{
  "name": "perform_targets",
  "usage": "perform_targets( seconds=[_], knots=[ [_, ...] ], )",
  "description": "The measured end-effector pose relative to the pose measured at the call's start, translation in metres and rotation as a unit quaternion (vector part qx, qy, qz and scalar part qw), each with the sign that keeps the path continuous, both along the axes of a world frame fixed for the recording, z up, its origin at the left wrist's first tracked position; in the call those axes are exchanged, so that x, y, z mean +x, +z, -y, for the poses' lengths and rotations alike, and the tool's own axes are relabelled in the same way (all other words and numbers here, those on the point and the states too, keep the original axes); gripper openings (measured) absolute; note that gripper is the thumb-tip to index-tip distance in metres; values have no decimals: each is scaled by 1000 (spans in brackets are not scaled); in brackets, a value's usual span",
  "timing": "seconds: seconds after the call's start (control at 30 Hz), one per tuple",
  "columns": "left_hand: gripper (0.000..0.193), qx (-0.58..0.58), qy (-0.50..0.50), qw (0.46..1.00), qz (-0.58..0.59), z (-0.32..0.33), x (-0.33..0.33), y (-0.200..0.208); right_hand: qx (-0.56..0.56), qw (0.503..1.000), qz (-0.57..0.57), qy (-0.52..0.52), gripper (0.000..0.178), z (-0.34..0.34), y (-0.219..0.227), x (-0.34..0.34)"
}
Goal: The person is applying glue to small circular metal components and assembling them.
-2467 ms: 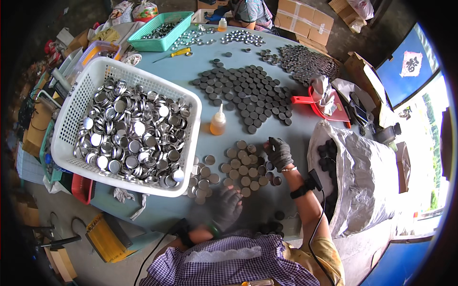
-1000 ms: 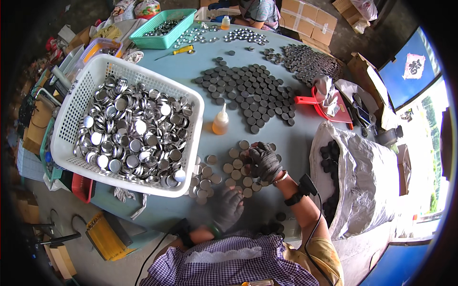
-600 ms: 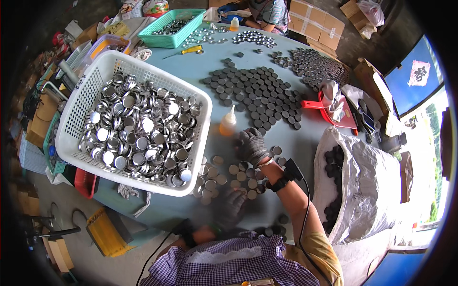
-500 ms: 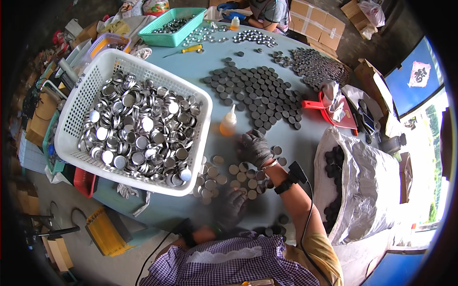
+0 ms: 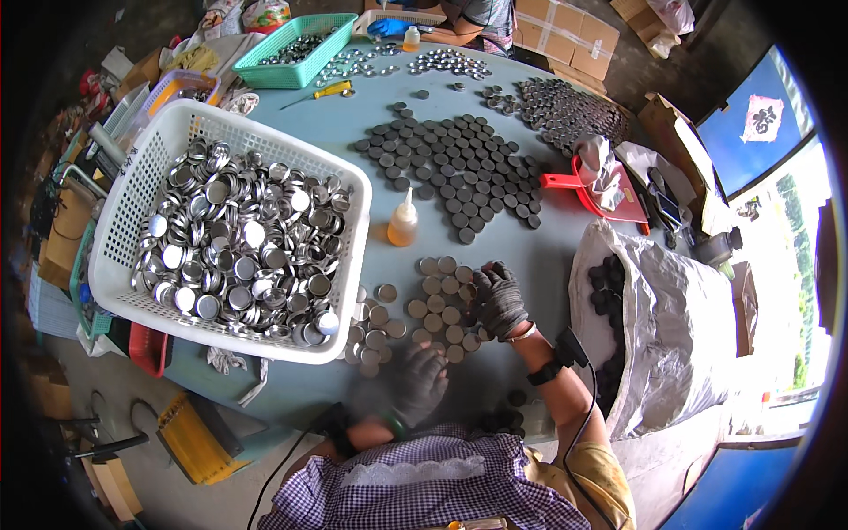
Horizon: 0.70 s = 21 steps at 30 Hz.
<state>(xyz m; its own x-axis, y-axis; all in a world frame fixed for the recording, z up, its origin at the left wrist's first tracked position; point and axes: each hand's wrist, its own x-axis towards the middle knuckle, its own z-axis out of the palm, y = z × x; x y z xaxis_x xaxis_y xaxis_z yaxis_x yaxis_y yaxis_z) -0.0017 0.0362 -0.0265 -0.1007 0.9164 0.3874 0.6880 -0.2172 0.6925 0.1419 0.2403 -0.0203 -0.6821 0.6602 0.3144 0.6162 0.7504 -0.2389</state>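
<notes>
Dark gloves with bare fingertips cover both my hands. My left hand (image 5: 417,386), slightly blurred, is at the near edge of a loose patch of flat round metal caps (image 5: 435,302). Its fingers are curled together, and anything inside them is hidden. Palm down, my right hand (image 5: 499,300) lies at the right side of that patch, fingers bent but apart, touching or just over the outer caps. Left of the patch are more metal caps (image 5: 375,331), beside a large white basket (image 5: 360,256) heaped with shiny caps. A squeeze bottle (image 5: 403,225) of amber liquid stands beyond the patch.
Many dark round discs (image 5: 459,163) spread across the table's middle. A red dustpan (image 5: 618,199) holding a cloth and a white sack (image 5: 671,336) of black pieces are at right. Beyond are a yellow screwdriver (image 5: 331,89), a green basket (image 5: 296,72) and a co-worker's blue-gloved hand (image 5: 387,27).
My right hand has drawn back from near the bottle to the right side of the cap patch. More caps now show there. My left hand stays near the patch's front. The view has shifted slightly.
</notes>
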Motion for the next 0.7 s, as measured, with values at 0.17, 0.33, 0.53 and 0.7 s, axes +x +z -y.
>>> perform_targets(
  seconds=[0.17, 0.33, 0.53, 0.7],
  knots=[
    [20, 2, -3, 1000, -4, 0, -1, -3, -45, 999, -10, -4, 45, -4, -9, -3],
    [21, -1, -2, 1000, -11, 0, -3, -1, -19, 997, -79, -5, 45, -36, 1, -6],
    [22, 3, 10, 1000, -19, 1, -3, -6, -134, 989, 6, -55, 37, -73, -7, -13],
    [22, -11, 1, 1000, -17, 0, -2, 2, -173, 985, -21, 7, 31, -64, -13, -4]
  ],
)
